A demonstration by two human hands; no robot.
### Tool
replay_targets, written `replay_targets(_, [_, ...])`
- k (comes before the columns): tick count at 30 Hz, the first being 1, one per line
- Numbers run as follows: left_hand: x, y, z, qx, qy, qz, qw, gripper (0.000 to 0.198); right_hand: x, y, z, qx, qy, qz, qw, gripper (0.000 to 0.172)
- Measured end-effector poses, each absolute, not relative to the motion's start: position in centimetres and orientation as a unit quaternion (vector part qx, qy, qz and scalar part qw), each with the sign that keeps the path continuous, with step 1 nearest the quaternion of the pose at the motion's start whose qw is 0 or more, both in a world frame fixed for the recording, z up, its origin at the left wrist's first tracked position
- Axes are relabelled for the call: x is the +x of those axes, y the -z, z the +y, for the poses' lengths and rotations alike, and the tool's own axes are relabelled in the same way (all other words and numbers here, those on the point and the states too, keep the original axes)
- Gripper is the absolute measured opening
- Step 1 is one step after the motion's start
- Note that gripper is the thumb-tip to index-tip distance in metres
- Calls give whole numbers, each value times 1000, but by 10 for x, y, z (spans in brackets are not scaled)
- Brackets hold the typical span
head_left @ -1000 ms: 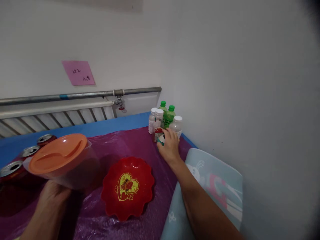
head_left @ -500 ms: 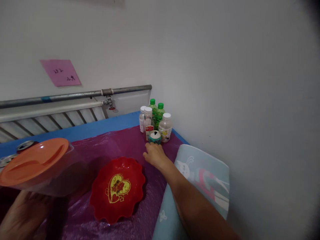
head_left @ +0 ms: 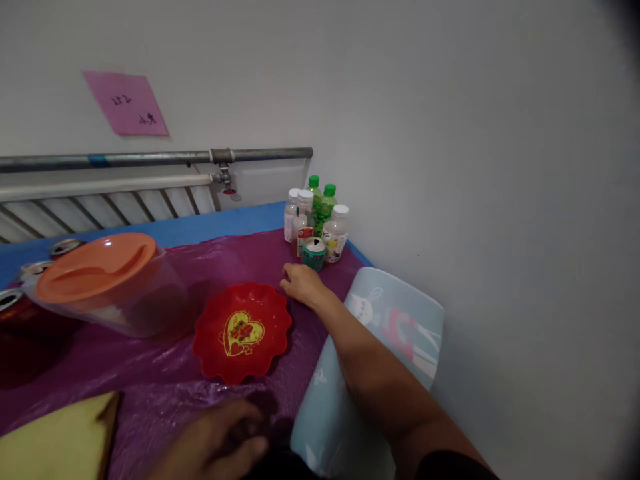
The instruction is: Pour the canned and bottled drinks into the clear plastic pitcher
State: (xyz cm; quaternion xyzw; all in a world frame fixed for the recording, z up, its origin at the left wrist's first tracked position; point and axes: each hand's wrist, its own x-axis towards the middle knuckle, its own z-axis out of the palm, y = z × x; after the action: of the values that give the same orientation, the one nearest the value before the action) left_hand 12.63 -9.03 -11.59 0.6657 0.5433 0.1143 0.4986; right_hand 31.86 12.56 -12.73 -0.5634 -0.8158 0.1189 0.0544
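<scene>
My right hand (head_left: 303, 284) is low over the purple plastic sheet (head_left: 225, 257), just in front of a teal can (head_left: 313, 255) and close to the rim of a red scalloped plate (head_left: 243, 367). Its fingers are loosely bent, with thumb and forefinger a little apart; nothing shows in them. At the bottom, my left hand (head_left: 215, 440) is blurred, thumb and fingers apart, holding nothing visible. A clear container with an orange lid (head_left: 97, 267) stands on the sheet to the left of the plate.
Behind the can stand white-capped bottles (head_left: 336, 233) and green bottles (head_left: 327, 207). A rolled pale-blue mat (head_left: 365, 353) lies under my right forearm. Cans (head_left: 65, 248) stand at the left, with a yellow board-like piece (head_left: 55, 440) at lower left. A pipe (head_left: 165, 159) runs along the wall.
My left hand has come away from beneath the orange-lidded container and moved right, below the plate. The right hand has drawn slightly back from the teal can. The view has tilted down.
</scene>
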Motion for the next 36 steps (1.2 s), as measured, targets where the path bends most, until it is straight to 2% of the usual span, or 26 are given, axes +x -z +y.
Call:
replay_targets(3, [184, 120, -86, 674, -64, 520, 521, 35, 317, 129, 125, -546, -128, -825, 62, 27])
replay_targets(7, [219, 130, -86, 645, -85, 571, 500, 58, 321, 127, 126, -533, -137, -832, 75, 29])
replay_targets(9, [223, 136, -89, 640, -90, 584, 491, 63, 322, 126, 126, -525, -141, -835, 78, 30])
replay_targets(11, [225, 137, -90, 632, -94, 588, 496, 59, 323, 124, 126, -516, -148, -841, 75, 31])
replay_targets(13, [227, 133, -87, 608, -118, 590, 518, 46, 324, 118, 125, -502, -156, -848, 67, 29])
replay_targets(15, [227, 123, -80, 579, -173, 586, 540, 30, 328, 108, 125, -486, -161, -857, 64, 28])
replay_targets(17, [224, 115, -70, 537, -241, 593, 550, 26, 333, 94, 124, -472, -158, -864, 71, 28])
replay_targets(21, [213, 115, -62, 466, -316, 643, 519, 51, 347, 79, 121, -471, -148, -866, 76, 30])
replay_targets(24, [204, 129, -75, 532, -289, 658, 447, 67, 351, 84, 111, -484, -145, -861, 51, 28])
replay_targets(28, [192, 139, -95, 652, -219, 630, 360, 67, 340, 77, 89, -479, -130, -867, 48, 26])
replay_targets(30, [185, 134, -101, 678, -200, 624, 333, 62, 325, 56, 77, -443, -116, -882, 109, 26])
replay_targets(32, [180, 122, -106, 688, -205, 614, 328, 54, 305, 28, 64, -379, -116, -892, 219, 23])
replay_targets(36, [161, 94, -107, 643, -304, 629, 314, 34, 270, -21, 40, -264, -140, -839, 455, 23])
